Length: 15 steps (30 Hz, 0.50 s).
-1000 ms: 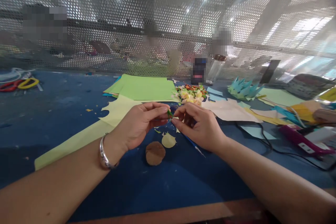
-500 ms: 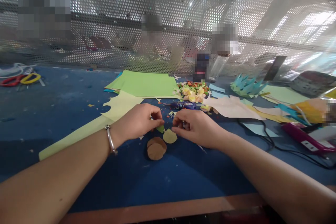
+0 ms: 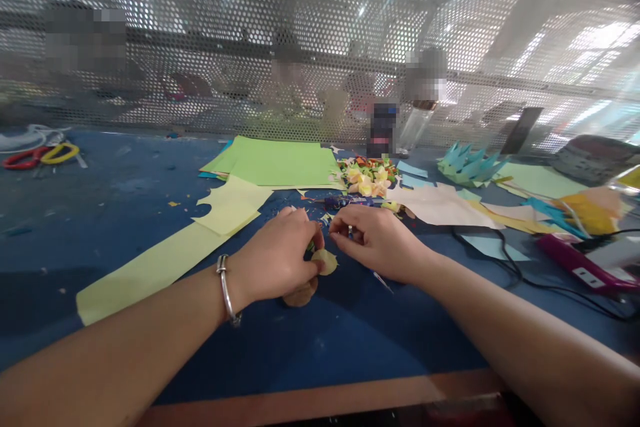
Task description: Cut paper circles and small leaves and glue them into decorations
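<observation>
Blue table [image 3: 350,340]: under both your hands.
Left hand [image 3: 277,257]: half curled, your thumb at the yellow disc's [image 3: 329,262] left edge; grip unclear.
Right hand [image 3: 383,240]: fingers curled, your thumb near the forefinger; hold unclear.
Brown disc [image 3: 302,295]: partly behind your left hand.
Yellow disc: between your hands, roundish, long axis unclear, small tip pointing right.

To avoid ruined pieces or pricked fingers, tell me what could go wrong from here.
The left hand is at the pale yellow paper disc; a hard pinch might crease it. A slim, shiny-tipped tool shows beside the right hand and could prick it. The piled paper flowers beyond might scatter if brushed.
</observation>
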Motion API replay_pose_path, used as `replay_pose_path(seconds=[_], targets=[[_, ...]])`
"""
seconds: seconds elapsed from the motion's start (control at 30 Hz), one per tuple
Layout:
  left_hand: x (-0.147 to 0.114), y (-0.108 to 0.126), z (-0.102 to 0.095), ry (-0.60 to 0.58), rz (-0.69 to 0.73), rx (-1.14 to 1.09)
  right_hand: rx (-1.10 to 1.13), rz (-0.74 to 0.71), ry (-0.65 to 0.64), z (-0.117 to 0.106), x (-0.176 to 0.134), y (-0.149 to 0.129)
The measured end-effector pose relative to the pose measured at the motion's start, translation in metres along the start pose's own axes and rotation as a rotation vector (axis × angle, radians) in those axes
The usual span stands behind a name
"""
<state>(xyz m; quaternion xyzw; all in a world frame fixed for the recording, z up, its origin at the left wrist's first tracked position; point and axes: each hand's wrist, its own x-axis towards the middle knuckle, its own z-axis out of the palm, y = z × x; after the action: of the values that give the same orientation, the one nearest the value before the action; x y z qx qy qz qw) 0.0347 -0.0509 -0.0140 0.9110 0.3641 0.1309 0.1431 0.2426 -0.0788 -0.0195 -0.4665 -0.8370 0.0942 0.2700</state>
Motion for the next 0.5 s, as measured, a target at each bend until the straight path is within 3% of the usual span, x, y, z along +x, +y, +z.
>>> replay_pose_path(seconds=[0.2,0.4,0.5], targets=[[0.004,0.001,-0.001,-0.008,-0.045,-0.174,0.011,-0.024,0.030,-0.002,-0.001,-0.001],[0.009,-0.008,-0.009,0.132,-0.188,-0.753,0.029,-0.062,0.121,-0.004,-0.003,-0.002],[0.008,-0.009,-0.012,0.116,-0.248,-1.013,0.018,-0.076,0.172,-0.004,-0.005,-0.003]])
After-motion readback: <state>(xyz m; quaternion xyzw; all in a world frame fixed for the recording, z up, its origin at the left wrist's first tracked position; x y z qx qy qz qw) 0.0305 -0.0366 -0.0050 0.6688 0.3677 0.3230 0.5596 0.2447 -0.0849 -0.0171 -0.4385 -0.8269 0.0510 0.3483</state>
